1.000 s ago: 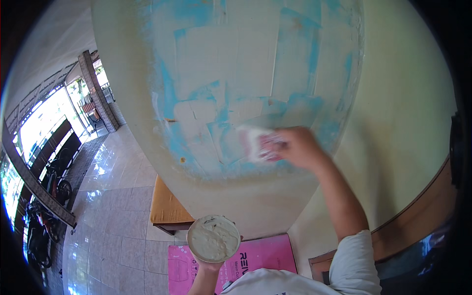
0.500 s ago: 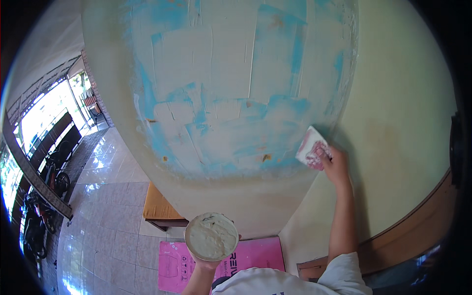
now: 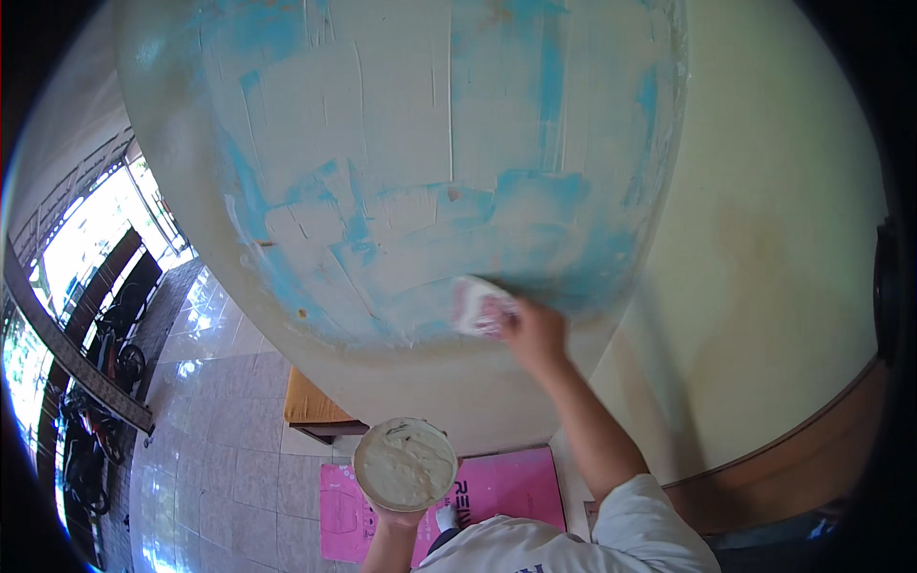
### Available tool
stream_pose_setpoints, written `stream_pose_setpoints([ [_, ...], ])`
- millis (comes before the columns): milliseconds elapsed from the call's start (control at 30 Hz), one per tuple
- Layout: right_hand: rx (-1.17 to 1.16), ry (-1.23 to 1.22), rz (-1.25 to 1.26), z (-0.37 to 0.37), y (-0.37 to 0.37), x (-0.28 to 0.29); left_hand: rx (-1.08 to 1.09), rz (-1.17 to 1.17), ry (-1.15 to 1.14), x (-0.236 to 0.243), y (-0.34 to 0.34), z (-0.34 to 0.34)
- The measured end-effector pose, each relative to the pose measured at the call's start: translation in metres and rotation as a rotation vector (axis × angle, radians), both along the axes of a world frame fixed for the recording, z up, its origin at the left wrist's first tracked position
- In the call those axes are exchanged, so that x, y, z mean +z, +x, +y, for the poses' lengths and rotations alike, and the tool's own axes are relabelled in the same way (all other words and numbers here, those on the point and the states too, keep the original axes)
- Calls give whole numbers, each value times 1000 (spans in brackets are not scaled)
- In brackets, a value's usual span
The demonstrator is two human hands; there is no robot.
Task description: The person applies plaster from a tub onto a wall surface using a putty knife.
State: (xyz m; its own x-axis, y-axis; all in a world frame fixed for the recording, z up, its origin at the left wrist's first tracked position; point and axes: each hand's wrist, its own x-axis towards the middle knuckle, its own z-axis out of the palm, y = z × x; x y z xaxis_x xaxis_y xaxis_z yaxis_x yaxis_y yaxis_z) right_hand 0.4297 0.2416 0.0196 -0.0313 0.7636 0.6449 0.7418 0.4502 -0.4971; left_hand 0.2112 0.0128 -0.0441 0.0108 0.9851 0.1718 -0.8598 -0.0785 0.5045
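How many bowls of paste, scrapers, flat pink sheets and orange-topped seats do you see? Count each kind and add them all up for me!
Bowl of paste: 1
Scraper: 1
Flat pink sheet: 1
Orange-topped seat: 1
Total: 4

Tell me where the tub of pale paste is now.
In the head view, the tub is low, just left of centre, held in the left hand; it appears below and right of the orange-topped bench, partly hiding the pink cardboard.

The right grip [image 3: 537,336] holds a scraper [image 3: 474,306] at the wall [image 3: 401,115], the left grip [image 3: 395,516] a bowl [image 3: 356,475].
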Motion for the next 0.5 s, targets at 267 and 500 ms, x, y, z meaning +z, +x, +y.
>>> stream_pose_setpoints([
  [267,72,-99,558,-29,154,-27,-65,-21,-21,1,-3,13],
  [500,214,-73,1112,-2,114,34,-223,-164,-144,12,17,37],
])
